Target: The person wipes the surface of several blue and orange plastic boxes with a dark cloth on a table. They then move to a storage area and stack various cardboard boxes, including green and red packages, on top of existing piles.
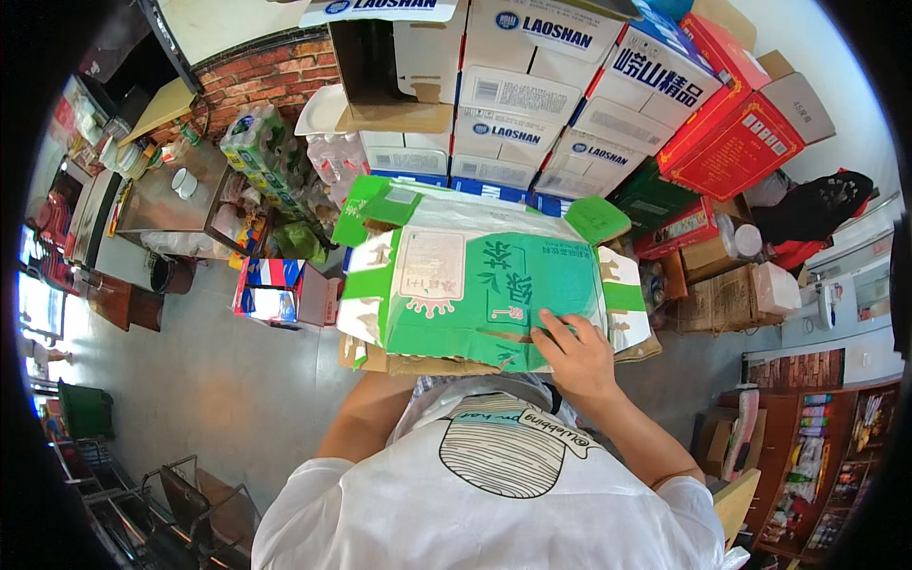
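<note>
A green and white drink carton (463, 292) lies in front of me, close to my waist. It looks flattened, with torn white and green end flaps at both sides and a ripped slit near its front edge. Brown cardboard (442, 365) shows under that edge. My right hand (581, 353) rests on the carton's front right part, fingers spread on the printed face. My left hand is out of sight; the forearm passes beneath the front of the cardboard.
Beyond the carton stand stacked white Laoshan boxes (499, 132), with red cartons (741, 142) to their right. Shrink-wrapped bottles (335, 160) and a metal table (167, 206) are at the left. A red and blue box (285, 293) sits on the grey floor (235, 377). Chairs (189, 499) stand at lower left.
</note>
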{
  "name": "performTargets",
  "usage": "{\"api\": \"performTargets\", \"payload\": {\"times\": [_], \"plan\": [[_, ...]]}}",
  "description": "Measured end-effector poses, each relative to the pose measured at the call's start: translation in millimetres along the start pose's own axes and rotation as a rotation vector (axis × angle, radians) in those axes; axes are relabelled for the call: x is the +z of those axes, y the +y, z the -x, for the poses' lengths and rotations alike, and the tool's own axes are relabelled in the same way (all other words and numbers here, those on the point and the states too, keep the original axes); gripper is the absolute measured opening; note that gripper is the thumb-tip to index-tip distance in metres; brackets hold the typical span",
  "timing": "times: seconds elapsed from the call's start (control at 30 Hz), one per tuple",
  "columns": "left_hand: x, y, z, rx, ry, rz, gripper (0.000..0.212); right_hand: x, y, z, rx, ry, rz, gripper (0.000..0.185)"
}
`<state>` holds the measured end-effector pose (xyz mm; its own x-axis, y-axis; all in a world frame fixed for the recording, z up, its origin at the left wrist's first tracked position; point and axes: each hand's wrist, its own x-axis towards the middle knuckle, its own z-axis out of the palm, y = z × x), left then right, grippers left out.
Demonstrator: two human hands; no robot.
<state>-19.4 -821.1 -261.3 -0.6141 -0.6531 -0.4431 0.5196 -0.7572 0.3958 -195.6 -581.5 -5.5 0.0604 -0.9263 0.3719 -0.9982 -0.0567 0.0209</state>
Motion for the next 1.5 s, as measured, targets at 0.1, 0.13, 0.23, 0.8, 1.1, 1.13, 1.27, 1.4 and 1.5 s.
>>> {"api": "performTargets", "payload": {"times": [0.1, 0.13, 0.23, 0.8, 1.1, 1.13, 1.27, 1.4, 1.5], "plan": [[-2, 0, 17, 0.006, -0.056, 0.036, 0.065, -6, -7, -2, -0.042, -0.133, -0.069, 0.031], [0, 0, 22, 0.01, -0.074, 0.042, 0.064, -7, -8, -3, -0.053, -0.171, -0.089, 0.032], [8, -1, 39, -0.003, -0.14, 0.07, 0.063, 3, -10, 1, -0.084, -0.266, -0.133, 0.036], [49, -36, 115, -0.313, -0.353, 0.127, 0.058, 144, 38, -72, -0.063, -0.402, -0.497, 0.046], [68, -33, 114, -0.337, -0.169, 0.093, 0.05, 176, 50, -109, 0.112, -1.072, -0.749, 0.058], [69, -33, 104, -0.307, -0.151, -0.033, 0.051, 178, 60, -118, 0.166, -1.207, -0.85, 0.061], [77, -19, 77, -0.202, -0.199, -0.562, 0.039, 182, 95, -136, 0.397, -1.458, -1.218, 0.09], [138, 19, 91, -0.078, -0.119, -1.218, 0.024, 186, 110, -155, 0.404, -1.527, -1.259, 0.096], [135, 15, 81, 0.484, -0.091, -1.592, 0.02, 188, 112, -163, 0.464, -1.594, -1.285, 0.098]]}}
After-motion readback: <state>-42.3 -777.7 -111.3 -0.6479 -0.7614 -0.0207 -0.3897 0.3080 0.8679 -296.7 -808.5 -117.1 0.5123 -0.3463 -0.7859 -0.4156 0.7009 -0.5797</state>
